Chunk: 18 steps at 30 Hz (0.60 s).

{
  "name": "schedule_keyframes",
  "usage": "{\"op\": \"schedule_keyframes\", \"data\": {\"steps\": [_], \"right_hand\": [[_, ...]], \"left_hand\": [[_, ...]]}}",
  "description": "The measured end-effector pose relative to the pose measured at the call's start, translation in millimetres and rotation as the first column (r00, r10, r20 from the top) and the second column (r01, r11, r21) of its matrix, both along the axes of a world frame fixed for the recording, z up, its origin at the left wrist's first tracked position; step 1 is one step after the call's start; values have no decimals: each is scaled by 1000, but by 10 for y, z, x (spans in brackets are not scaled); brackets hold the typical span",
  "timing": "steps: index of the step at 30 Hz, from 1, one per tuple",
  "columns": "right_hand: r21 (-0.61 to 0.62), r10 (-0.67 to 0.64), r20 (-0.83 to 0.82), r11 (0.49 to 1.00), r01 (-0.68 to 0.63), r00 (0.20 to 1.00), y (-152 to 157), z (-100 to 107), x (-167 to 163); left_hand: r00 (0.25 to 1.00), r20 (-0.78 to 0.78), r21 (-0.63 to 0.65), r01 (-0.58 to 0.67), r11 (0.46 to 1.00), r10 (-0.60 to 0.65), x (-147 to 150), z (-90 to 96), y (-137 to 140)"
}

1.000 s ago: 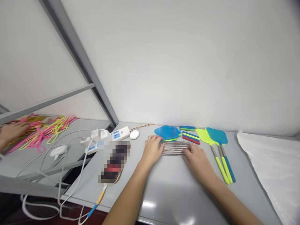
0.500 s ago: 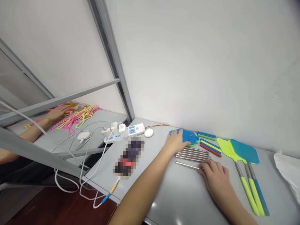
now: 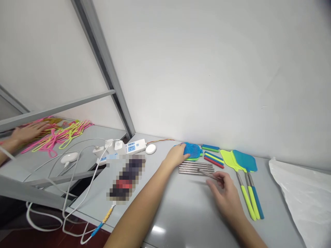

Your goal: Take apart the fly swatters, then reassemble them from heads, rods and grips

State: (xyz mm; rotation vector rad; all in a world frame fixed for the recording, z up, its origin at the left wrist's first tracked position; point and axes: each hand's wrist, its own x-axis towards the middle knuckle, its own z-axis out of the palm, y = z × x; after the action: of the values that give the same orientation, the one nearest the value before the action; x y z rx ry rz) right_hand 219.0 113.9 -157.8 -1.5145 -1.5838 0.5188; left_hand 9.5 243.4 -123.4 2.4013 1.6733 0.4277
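My left hand (image 3: 176,157) is at the left end of a small stack of blue and green mesh fly swatter heads (image 3: 193,151), its thumb and fingers closed on the top blue one. My right hand (image 3: 224,188) pinches one thin metal rod (image 3: 207,173) by its near end; the rod is tilted, its far end over a row of several similar rods (image 3: 192,167) on the table. Behind the row lie coloured handle sleeves (image 3: 214,160) in blue, yellow and red, with another blue and green pair (image 3: 210,148) beyond. Three assembled fly swatters (image 3: 247,182) lie to the right.
A white plastic sheet (image 3: 297,193) covers the right side of the table. On the left are a power strip (image 3: 136,147) with plugs and cables, a white round puck (image 3: 150,148) and a blurred phone (image 3: 126,177). Past a metal frame (image 3: 103,62), another person's hand (image 3: 31,132) rests on pink and yellow cords.
My right hand has picked up the single rod from the table and tilted it. My left hand stays at the swatter heads. The camera view has turned to the right.
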Motion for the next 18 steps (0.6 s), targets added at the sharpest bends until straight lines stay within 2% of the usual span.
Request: {"op": "schedule_keyframes", "data": {"steps": [5,10,15,16,18], "right_hand": [[-71,-5,-330,997,-20,944,-7,141,36],[-40,1,-538,999,-27,843,3,154,29],[-130,-78,-696,991,-18,714,54,106,37],[-124,-67,-739,992,-37,670,66,116,45],[-83,-23,-827,993,-82,562,89,163,70]], "left_hand": [[998,-69,17,2,1000,-1,76,10,5],[995,-93,93,-27,995,36,87,57,7],[995,-36,246,-83,966,95,-43,260,-99],[997,-16,295,-67,953,76,-69,290,-156],[999,22,442,26,897,-40,-98,299,-307]]}}
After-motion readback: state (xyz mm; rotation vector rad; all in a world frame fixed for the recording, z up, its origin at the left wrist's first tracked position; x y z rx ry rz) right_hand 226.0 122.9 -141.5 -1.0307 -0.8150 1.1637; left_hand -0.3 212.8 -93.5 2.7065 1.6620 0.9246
